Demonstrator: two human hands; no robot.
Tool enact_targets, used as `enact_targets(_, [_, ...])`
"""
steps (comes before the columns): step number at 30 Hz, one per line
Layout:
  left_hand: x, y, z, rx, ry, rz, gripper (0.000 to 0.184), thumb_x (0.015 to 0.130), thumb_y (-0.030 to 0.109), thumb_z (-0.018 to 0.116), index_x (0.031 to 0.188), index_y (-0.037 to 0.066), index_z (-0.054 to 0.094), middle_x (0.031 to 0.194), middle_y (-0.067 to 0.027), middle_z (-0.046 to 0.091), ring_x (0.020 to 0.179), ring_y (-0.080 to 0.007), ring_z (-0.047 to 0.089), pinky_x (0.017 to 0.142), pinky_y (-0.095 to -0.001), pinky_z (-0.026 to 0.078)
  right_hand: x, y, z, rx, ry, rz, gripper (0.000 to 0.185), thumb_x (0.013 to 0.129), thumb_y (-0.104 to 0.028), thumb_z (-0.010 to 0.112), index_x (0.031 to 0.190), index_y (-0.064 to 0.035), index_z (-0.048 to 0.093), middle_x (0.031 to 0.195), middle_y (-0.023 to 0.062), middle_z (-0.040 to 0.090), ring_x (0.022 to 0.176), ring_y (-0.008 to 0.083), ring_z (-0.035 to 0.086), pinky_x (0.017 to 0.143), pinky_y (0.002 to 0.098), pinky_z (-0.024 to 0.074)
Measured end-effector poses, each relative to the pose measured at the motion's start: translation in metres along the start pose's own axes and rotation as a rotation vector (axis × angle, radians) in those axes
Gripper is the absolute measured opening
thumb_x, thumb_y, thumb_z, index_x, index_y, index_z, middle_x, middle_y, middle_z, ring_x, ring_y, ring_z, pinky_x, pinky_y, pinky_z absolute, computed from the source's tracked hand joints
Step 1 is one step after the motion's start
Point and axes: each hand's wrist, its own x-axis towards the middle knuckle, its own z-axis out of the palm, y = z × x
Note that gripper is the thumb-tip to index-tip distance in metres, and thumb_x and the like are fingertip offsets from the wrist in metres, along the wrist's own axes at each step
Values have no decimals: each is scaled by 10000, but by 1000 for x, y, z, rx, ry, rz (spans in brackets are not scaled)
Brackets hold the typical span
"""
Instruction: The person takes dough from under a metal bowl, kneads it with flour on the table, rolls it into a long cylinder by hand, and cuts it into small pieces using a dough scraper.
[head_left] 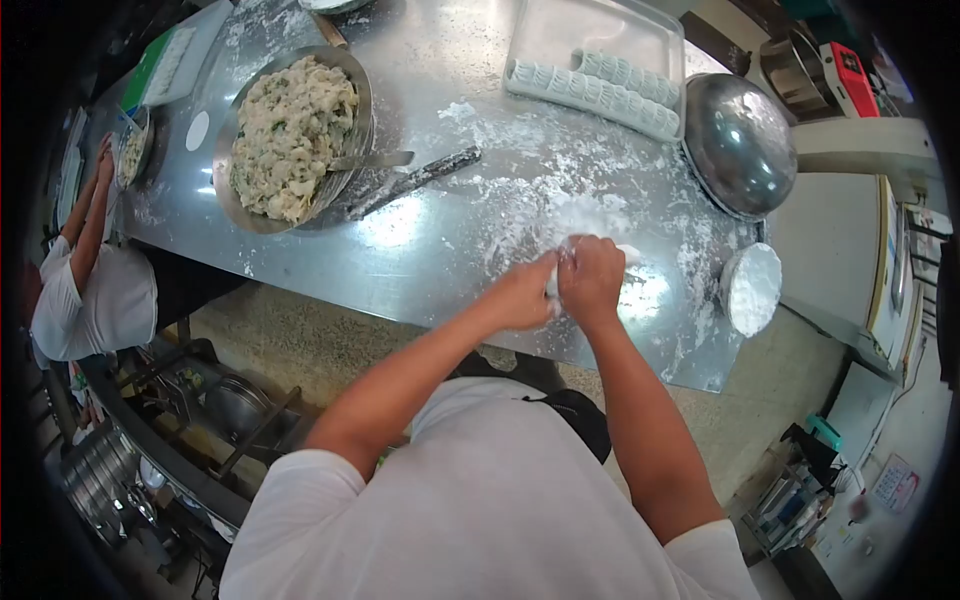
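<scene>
My left hand and my right hand meet over the front part of the floured metal table. Both hands are closed on a piece of white dough, mostly hidden by the fingers. A bit of white dough shows just right of my right hand. Behind my hands lies a patch of loose flour. A flour-dusted rolling pin rests to the left, beside a large metal bowl of chopped filling with a flat spatula in it.
A clear tray holds rows of dumplings at the back right. Near it are an upturned metal bowl and, at the right edge, a bowl of flour. A co-worker stands at the left end.
</scene>
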Motion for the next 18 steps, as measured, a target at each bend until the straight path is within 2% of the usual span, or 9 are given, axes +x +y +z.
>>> enact_targets(3, [-4, -10, -13, -190, 188, -93, 621, 875, 280, 715, 1385, 38, 457, 841, -251, 689, 779, -458, 686, 713, -485, 556, 33, 11, 37, -291, 64, -180, 194, 776, -245, 721, 935, -139, 688, 901, 75, 622, 903, 291, 591, 782, 448, 424])
enact_targets(5, [15, 9, -46, -100, 153, -262, 632, 874, 342, 720, 1353, 23, 458, 942, -291, 689, 918, -511, 653, 821, -545, 532, 74, 12, 47, -218, 126, -217, 200, 795, -294, 703, 930, -148, 687, 946, 64, 629, 925, 283, 593, 795, 441, 432])
enact_targets(7, [37, 9, -60, 29, 135, -324, 649, 862, 368, 738, 1353, 37, 472, 1006, -288, 692, 980, -482, 657, 860, -547, 524, 92, 4, 38, -265, 5, -123, 269, 818, -325, 718, 992, -121, 704, 999, 85, 644, 971, 299, 606, 847, 451, 453])
enact_targets(9, [44, 8, -68, 195, 100, -220, 609, 868, 386, 732, 1324, 42, 520, 1037, -266, 699, 1015, -450, 661, 877, -540, 519, 98, 16, 33, -6, -128, -70, 307, 856, -291, 724, 1075, -76, 705, 1055, 118, 654, 1028, 318, 616, 906, 446, 473])
enact_targets(10, [47, 12, -75, 199, 83, -193, 588, 857, 421, 738, 1264, 25, 589, 1046, -230, 709, 1016, -423, 668, 894, -512, 521, 100, 32, 20, 389, -128, -21, 295, 915, -238, 698, 1128, -35, 693, 1113, 150, 658, 1063, 320, 623, 948, 420, 482])
enact_targets(12, [58, 9, -82, 194, 134, -168, 574, 840, 429, 758, 1232, 34, 618, 1068, -230, 707, 1036, -415, 669, 898, -489, 521, 98, 72, -20, 367, 46, -8, 252, 996, -216, 609, 1129, -18, 691, 1192, 171, 652, 1117, 316, 610, 971, 416, 483])
enact_targets(14, [63, 10, -85, 164, 145, -183, 567, 799, 443, 797, 1176, 40, 666, 1121, -227, 698, 1082, -391, 665, 919, -451, 520, 70, 137, -21, -527, 91, 108, 481, 1059, -379, 444, 1363, -32, 579, 1478, 210, 483, 1426, 372, 376, 1179, 471, 290])
enact_targets(17, [74, -1, -65, 197, 183, 0, 555, 818, 368, 792, 1235, 41, 626, 1097, -222, 698, 1065, -392, 669, 918, -454, 523, 43, 94, 1, -168, -43, 154, 569, 1065, -426, 395, 1473, -35, 459, 1530, 224, 422, 1492, 351, 285, 1214, 472, 209])
enact_targets(18, [75, 4, -62, 196, 185, 10, 555, 818, 368, 792, 1235, 41, 626, 1097, -222, 698, 1065, -392, 669, 918, -454, 523, 36, 77, 15, 41, -86, 138, 547, 1064, -397, 414, 1470, -33, 447, 1487, 220, 462, 1451, 347, 341, 1200, 479, 231])
